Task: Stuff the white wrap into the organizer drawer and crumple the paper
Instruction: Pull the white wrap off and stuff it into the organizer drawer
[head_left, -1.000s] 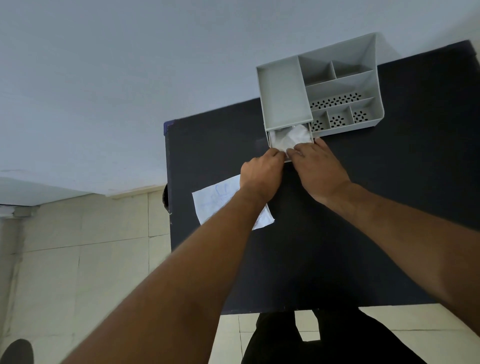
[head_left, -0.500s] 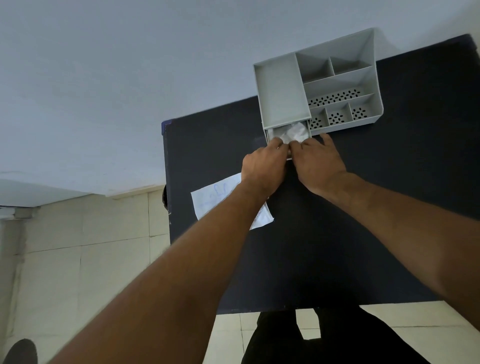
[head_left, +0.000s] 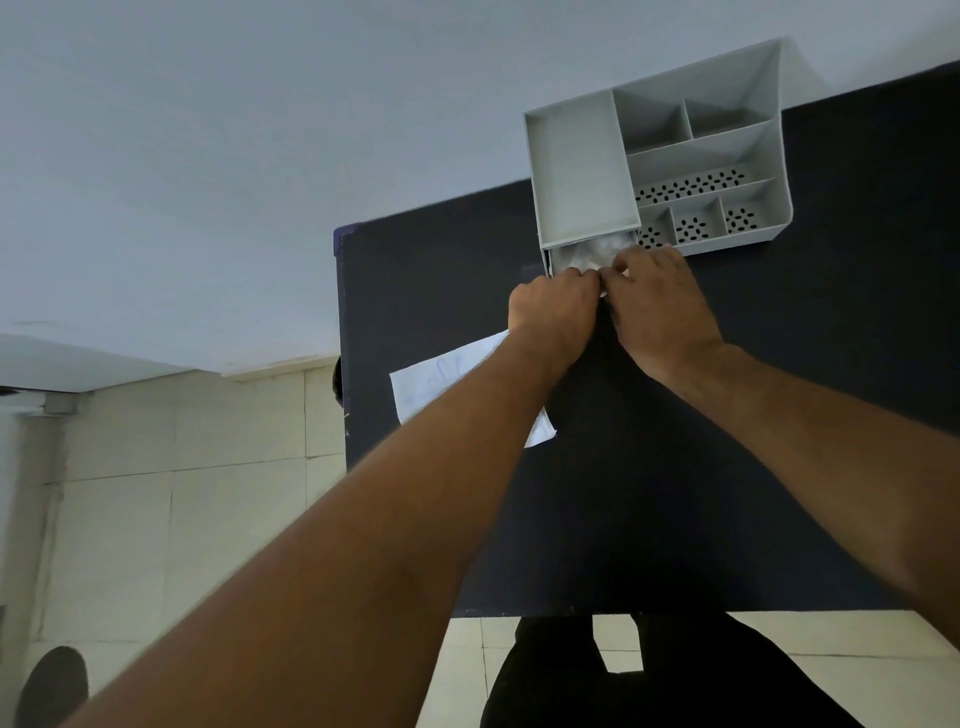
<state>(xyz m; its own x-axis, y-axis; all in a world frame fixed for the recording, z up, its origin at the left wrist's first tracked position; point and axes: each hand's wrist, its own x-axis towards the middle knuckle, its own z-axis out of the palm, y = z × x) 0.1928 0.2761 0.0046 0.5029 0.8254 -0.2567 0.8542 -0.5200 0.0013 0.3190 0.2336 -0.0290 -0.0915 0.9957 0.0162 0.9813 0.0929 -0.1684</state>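
At drawer (head_left: 558, 260) edge, hands (head_left: 553, 306) pressing wrap (head_left: 592, 249)

My rig, as seen: left hand (head_left: 553, 312) and right hand (head_left: 660, 306) bare, no rings or watch; forearms unsleeved; black trousers (head_left: 623, 675) below, probably plain, the fabric too dark to read.

The desk (head_left: 675, 467) is a flat, very dark navy, almost black. The organizer (head_left: 582, 171) is plain light grey, its smaller compartments dotted with clusters of dark oval holes. The wrap (head_left: 592, 253) in the drawer looks white, though shadowed. The paper (head_left: 431, 382) is white with faint blue scribbles. The wall (head_left: 208, 156) is pale grey; the floor tiles (head_left: 156, 519) cream.
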